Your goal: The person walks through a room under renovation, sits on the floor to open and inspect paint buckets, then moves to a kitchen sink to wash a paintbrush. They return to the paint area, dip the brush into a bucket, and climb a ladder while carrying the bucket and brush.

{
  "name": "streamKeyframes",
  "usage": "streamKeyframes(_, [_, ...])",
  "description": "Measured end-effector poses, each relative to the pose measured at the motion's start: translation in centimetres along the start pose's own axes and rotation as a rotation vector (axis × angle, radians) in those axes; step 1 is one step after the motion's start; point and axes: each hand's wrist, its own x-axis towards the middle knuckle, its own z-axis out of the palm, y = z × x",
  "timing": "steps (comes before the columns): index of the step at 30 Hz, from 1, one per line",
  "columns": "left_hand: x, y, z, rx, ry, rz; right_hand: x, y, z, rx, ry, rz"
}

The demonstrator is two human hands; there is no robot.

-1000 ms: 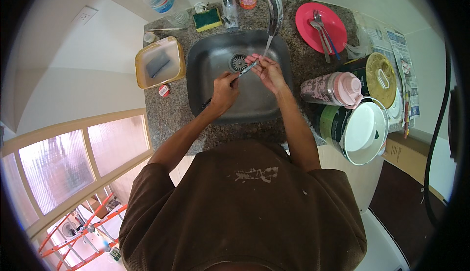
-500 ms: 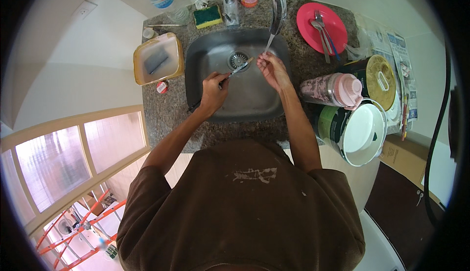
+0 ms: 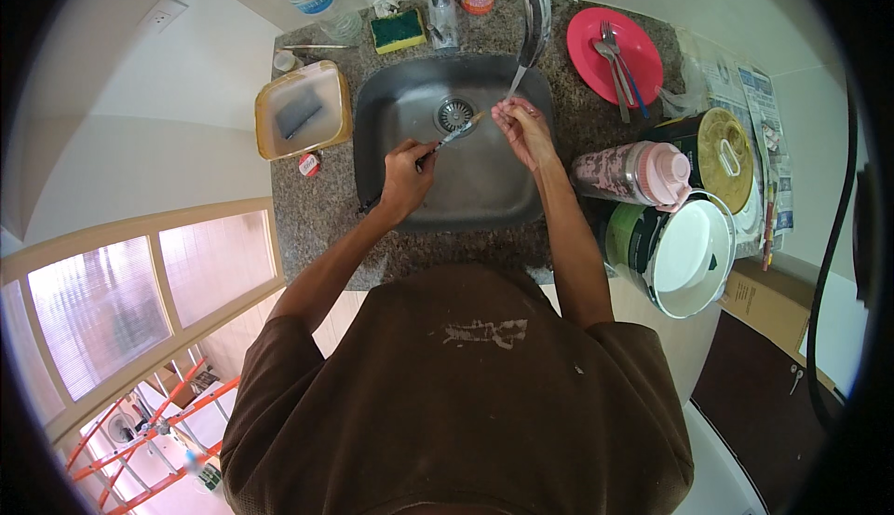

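Left hand [image 3: 406,180] and right hand [image 3: 529,135] over a grey sink [image 3: 456,203] — water running.
Over the sink's left half, the left hand grips a slim brush [image 3: 455,131], its tan tip showing just right of the drain [image 3: 455,116]; over the sink's right half, the right hand holds its fingertips together at the stream [image 3: 514,83] from the chrome spout [image 3: 535,17]. Left of the sink sits a cream tub [image 3: 258,124]; behind it, a yellow-green sponge [image 3: 398,33]; to its right, a pink plate [image 3: 589,49] with cutlery [image 3: 616,77] — nearer the person, a pink bottle [image 3: 610,172] and a white-lined pail [image 3: 691,247].
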Motion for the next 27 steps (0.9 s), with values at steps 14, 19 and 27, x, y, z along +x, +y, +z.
streamKeyframes(14, [-0.14, 0.26, -0.05, -0.016, -0.047, -0.040, 0.38, -0.38, 0.21, -0.016, 0.009, 0.004])
streamKeyframes(19, [-0.29, 0.07, 0.02, -0.008, -0.033, -0.025, 0.24, -0.38, 0.29, -0.015, 0.024, 0.000])
streamKeyframes(27, [-0.41, -0.46, 0.26, -0.013, -0.034, -0.042, 0.26, -0.42, 0.48, -0.013, -0.019, -0.039])
